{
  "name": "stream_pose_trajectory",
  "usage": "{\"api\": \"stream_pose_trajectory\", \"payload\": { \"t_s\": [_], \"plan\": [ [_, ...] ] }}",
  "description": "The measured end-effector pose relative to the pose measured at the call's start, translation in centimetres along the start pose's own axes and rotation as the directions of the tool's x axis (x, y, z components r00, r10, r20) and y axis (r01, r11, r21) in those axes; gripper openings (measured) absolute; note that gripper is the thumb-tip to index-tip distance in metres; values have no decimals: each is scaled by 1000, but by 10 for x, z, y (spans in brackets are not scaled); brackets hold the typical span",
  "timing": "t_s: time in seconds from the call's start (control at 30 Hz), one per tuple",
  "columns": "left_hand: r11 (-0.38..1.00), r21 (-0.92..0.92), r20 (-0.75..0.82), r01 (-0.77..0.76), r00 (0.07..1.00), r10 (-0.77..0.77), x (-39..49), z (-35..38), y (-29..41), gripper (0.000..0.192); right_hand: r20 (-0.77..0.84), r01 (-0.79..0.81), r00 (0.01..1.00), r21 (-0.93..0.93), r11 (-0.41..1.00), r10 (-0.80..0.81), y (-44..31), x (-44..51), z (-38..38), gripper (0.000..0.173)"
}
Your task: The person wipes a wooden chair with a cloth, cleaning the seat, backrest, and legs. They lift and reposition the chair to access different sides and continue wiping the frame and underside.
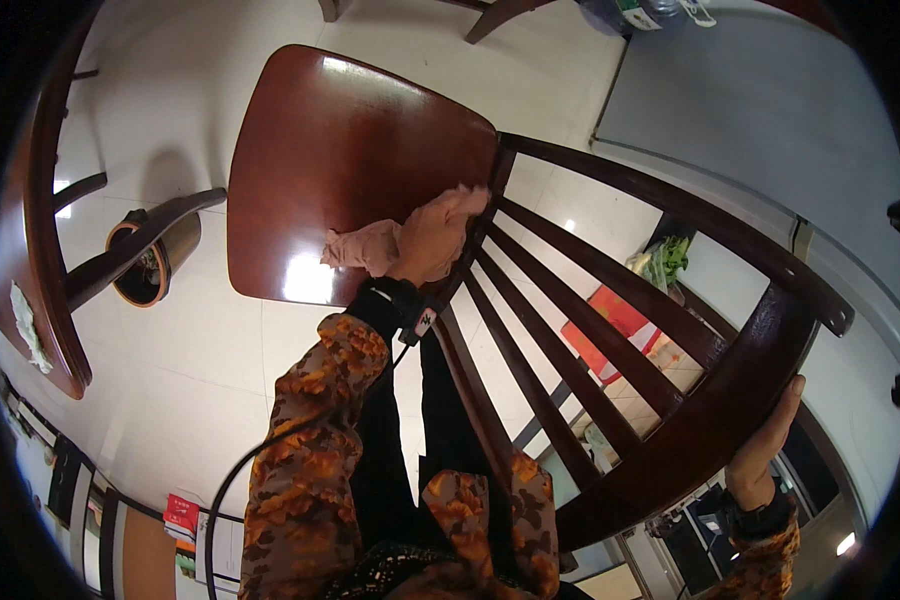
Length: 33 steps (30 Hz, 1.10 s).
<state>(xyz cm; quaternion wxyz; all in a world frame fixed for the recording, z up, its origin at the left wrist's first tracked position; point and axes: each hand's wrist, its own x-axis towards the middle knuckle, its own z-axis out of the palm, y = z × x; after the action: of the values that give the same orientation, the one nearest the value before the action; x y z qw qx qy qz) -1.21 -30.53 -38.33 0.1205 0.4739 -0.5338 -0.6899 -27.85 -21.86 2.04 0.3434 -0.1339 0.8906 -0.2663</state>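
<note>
A dark reddish wooden chair stands before me, its glossy seat (pixel 345 150) at the upper left of centre and its slatted backrest (pixel 690 480) reaching to the lower right. My left hand (pixel 431 236) presses a pinkish cloth (pixel 364 247) onto the seat's rear edge, near the foot of the slats; part of the cloth shows on both sides of the fingers. At the far end of the backrest, my right hand (pixel 765 442) rests against the top rail, its fingers partly hidden behind the wood. Both wrists wear dark bands.
At the left, a wooden table (pixel 41 300) bears a crumpled white tissue (pixel 28 330); a plant pot (pixel 157 259) stands on the floor beside it. A large grey panel (pixel 750 112) lies at the upper right. Beyond the slats are a red bag (pixel 611 330) and leafy greens (pixel 669 262).
</note>
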Motion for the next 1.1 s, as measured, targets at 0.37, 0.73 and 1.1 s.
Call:
{"api": "stream_pose_trajectory", "payload": {
  "t_s": [0.37,0.73,1.1],
  "plan": [
    [257,841,340,-475,836,431,92,20,15,63,-11,19,1000,-158,987,-21,-4,-5,-10,70],
    [626,758,160,-183,983,93,17,6,4,66,11,-102,995,228,968,102,-5,-3,4,61],
    [361,813,196,-457,799,569,85,28,6,47,-41,9,999,-167,986,-16,-5,-7,-14,75]
  ]
}}
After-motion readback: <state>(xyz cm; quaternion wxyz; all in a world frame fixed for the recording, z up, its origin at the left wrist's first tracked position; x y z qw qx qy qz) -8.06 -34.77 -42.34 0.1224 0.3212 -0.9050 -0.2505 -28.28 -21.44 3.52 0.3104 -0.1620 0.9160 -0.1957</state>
